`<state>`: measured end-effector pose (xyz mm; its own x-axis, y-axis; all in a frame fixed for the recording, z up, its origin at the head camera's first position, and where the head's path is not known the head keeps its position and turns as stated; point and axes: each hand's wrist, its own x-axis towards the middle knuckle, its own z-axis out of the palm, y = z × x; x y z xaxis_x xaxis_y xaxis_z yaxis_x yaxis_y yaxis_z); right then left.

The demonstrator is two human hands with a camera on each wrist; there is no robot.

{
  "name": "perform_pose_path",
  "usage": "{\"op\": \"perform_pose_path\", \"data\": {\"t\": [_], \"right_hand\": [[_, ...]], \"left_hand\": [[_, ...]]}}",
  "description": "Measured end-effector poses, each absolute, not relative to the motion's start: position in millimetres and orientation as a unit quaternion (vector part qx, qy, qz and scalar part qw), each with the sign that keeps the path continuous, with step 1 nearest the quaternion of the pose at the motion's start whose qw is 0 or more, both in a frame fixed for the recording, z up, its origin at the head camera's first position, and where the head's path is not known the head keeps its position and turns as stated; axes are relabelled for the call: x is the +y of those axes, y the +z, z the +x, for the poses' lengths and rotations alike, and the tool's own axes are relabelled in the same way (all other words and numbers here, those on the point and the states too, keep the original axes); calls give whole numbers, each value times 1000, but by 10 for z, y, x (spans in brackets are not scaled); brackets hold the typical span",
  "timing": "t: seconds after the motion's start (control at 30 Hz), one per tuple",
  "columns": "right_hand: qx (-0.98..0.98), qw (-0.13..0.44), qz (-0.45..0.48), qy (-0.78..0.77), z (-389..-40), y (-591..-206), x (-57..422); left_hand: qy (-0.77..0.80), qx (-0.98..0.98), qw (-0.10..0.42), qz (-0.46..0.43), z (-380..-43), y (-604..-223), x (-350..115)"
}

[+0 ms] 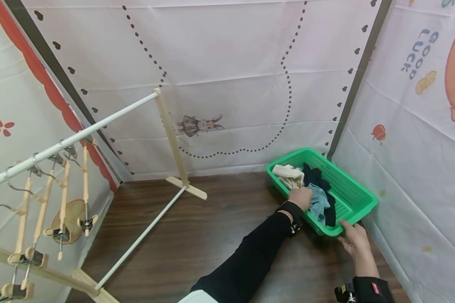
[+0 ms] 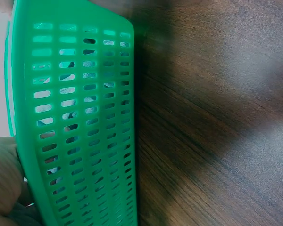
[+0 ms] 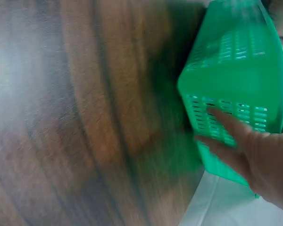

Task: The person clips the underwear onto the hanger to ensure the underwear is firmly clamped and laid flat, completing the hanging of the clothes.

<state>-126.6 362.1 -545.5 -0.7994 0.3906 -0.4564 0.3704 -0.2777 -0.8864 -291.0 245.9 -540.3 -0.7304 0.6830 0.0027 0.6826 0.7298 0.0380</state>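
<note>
A green plastic basket point(image 1: 352, 189) with slotted sides sits at the right of the head view. Inside lie a light-blue cloth point(image 1: 318, 201), dark cloth point(image 1: 315, 176) and cream cloth point(image 1: 288, 172). My left hand point(image 1: 301, 198) grips the basket's long near rim, beside the blue cloth; its fingertips are hidden. At the near right corner, my right hand point(image 1: 354, 239) holds the rim. In the right wrist view, its fingers point(image 3: 231, 125) lie along the outside of the slotted wall while the thumb is mostly hidden behind the rim.
To the left stands a drying rack with a white top rail point(image 1: 79, 134), a lower bar point(image 1: 144, 235) and a wooden foot point(image 1: 186, 188). Several wooden clip hangers point(image 1: 64, 193) hang from the rail. Printed fabric walls point(image 1: 227, 97) surround the dark wood floor point(image 1: 155, 261).
</note>
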Motion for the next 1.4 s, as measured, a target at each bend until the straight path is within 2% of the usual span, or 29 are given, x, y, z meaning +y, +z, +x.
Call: {"op": "perform_pose_path", "data": {"t": [0.17,0.4,0.87,1.1,1.4], "right_hand": [[-571,5,-289,769,-1310,-5469,3687],[-570,7,-280,773,-1321,-5470,3678],[-559,-15,-262,786,-1341,-5460,3649],[-580,-24,-262,771,-1364,-5465,3627],[-570,-28,-271,775,-1317,-5471,3651]], "left_hand": [[16,932,14,362,-2931,-5419,2486],[45,923,-13,382,-2951,-5440,2413],[106,910,-22,401,-2988,-5478,2231],[315,871,-30,375,-2984,-5429,2002],[537,763,-60,355,-2827,-4937,1571]]}}
